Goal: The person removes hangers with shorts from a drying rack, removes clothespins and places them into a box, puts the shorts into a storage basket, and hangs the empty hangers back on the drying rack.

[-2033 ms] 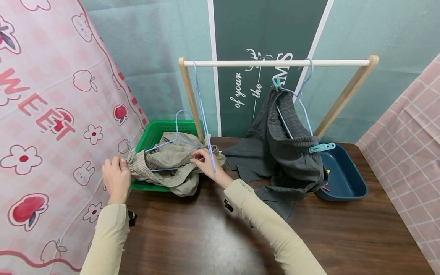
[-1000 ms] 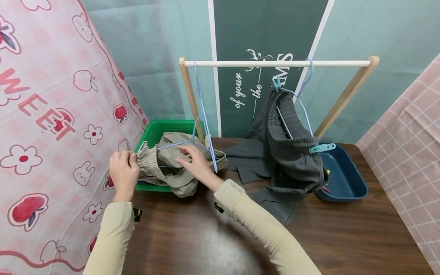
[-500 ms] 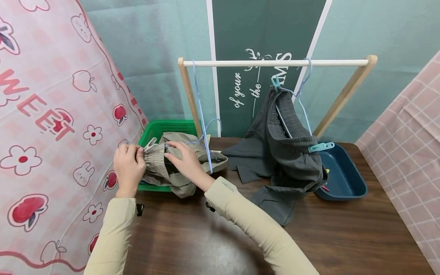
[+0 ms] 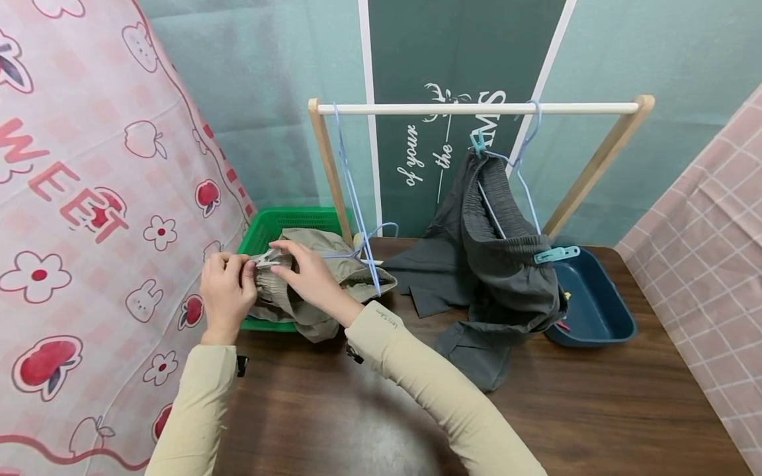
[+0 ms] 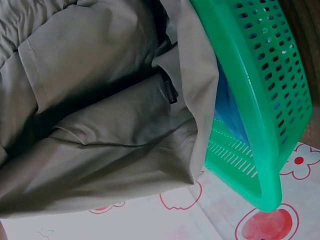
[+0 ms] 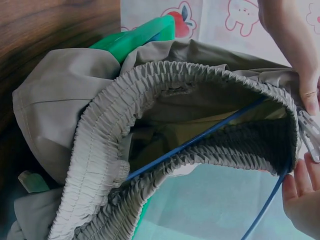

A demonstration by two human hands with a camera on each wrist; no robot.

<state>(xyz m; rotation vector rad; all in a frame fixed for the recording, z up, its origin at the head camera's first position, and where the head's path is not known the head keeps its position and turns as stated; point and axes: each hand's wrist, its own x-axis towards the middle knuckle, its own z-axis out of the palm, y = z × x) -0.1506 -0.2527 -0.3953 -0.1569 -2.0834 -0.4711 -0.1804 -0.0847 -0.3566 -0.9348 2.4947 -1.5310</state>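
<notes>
Beige-grey trousers [image 4: 286,291] with an elastic waistband lie over the green basket [image 4: 262,231], a blue wire hanger [image 4: 357,252] inside the waist. At the waistband's left end my left hand [image 4: 229,287] grips the fabric, fingertips right at a pale clothespin [image 4: 266,260]. My right hand [image 4: 309,274] pinches that clothespin between thumb and forefinger. The right wrist view looks into the gathered waistband [image 6: 150,80], with the hanger's bar crossing it and the clothespin [image 6: 310,134] at its end. Loose trouser folds [image 5: 115,115] fill most of the left wrist view.
A rack with a white rail [image 4: 417,109] stands behind. From it hang a bare blue hanger [image 4: 351,178], in front of the trousers, and dark grey trousers [image 4: 500,264] held by turquoise clothespins [image 4: 556,254]. A dark blue bin [image 4: 595,304] sits at the right.
My left hand has moved right, bringing the waistband end inward. My right hand has left the waistband's right side and now pinches the clothespin. The inserted hanger's hook has shifted right.
</notes>
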